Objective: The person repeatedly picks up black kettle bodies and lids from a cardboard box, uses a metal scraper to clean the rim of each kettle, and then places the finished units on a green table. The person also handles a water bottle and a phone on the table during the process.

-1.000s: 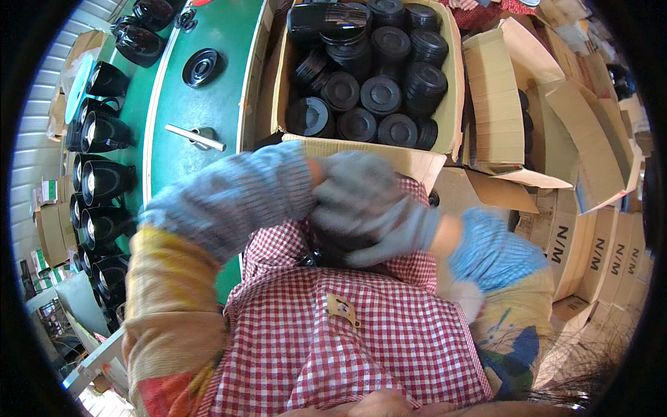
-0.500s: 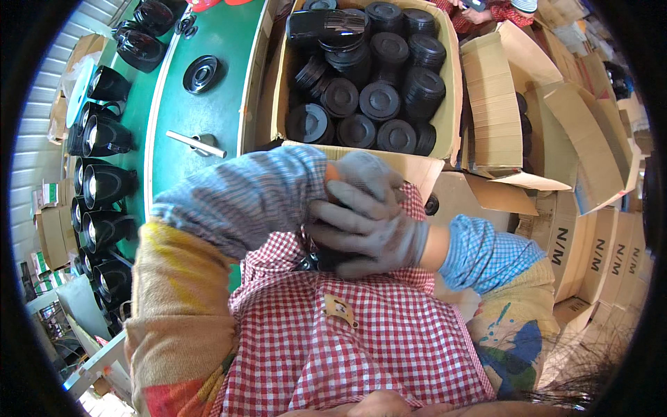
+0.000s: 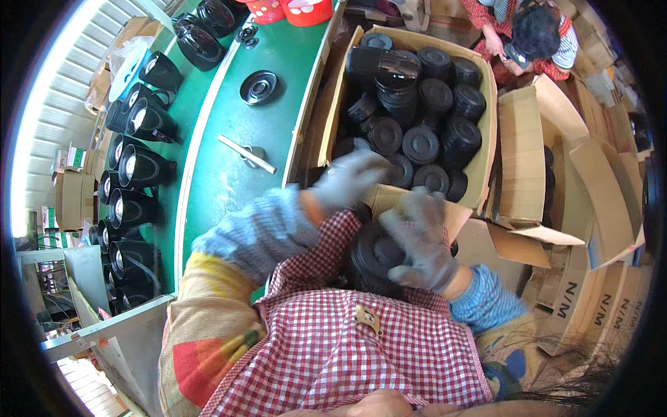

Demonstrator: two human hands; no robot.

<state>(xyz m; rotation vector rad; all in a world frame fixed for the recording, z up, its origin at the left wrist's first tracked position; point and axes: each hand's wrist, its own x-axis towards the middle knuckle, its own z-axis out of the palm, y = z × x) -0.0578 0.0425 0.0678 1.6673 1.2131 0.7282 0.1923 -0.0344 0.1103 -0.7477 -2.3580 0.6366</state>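
My left hand [image 3: 351, 179], in a grey glove, reaches to the near left edge of a cardboard box [image 3: 478, 174] of round black lids [image 3: 421, 144]. Its fingers are stretched out, somewhat blurred, and nothing shows in them. A black piece with a round, ringed top [image 3: 377, 251] sits at my lap, against the red checked apron [image 3: 326, 333]. Over its right side is my right hand [image 3: 424, 243], also gloved, with spread fingers and the thumb near or touching its top. The lower part of this piece is hidden.
On the green table [image 3: 215, 181] at left lie a black disc [image 3: 260, 87], a metal rod [image 3: 246, 153] and rows of black pitcher-like housings [image 3: 135, 167]. A shiny black part [image 3: 382, 66] rests on the lids. Open cartons [image 3: 531, 160] stand at right; another person [image 3: 531, 42] sits beyond.
My hands were together at my chest; now they are apart, the left toward the box, the right over the black piece. The view has shifted, bringing more of the other person in.
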